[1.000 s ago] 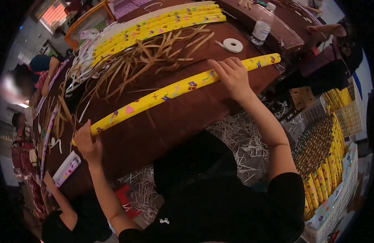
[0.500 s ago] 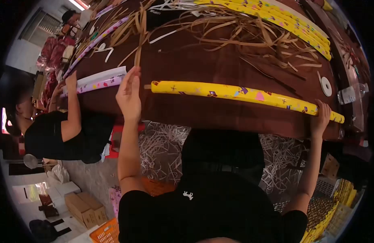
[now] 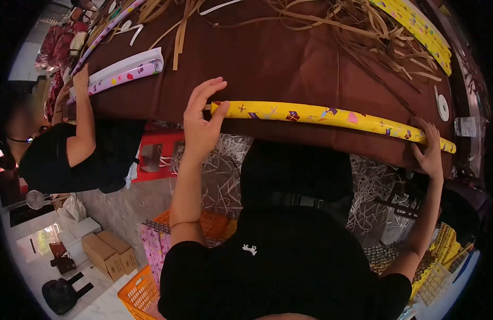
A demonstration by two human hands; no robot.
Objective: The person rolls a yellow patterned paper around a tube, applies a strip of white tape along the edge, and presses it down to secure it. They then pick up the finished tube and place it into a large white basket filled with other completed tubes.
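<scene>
A long yellow patterned paper roll (image 3: 310, 113) lies along the table's near edge. At its left end is my left hand (image 3: 202, 118), fingers stretched out and apart. The thumb lies over the end of the roll and the other fingers reach past its far side. My right hand (image 3: 431, 148) is around the roll near its right end, fingers over the top and thumb on the near side. A small brown tip sticks out of the left end, partly hidden by my left hand.
Brown strips (image 3: 310, 21) lie tangled across the back of the brown tablecloth (image 3: 278, 69). More yellow rolls (image 3: 417, 34) are at the back right, near a white tape roll (image 3: 443, 108). A co-worker (image 3: 81, 154) at left handles a purple roll (image 3: 126, 74). Paper shreds (image 3: 222, 184) cover the floor.
My left hand has left the end of a brown strip and come down onto the left end of the yellow roll. My right hand stays near the right end. The view has shifted.
</scene>
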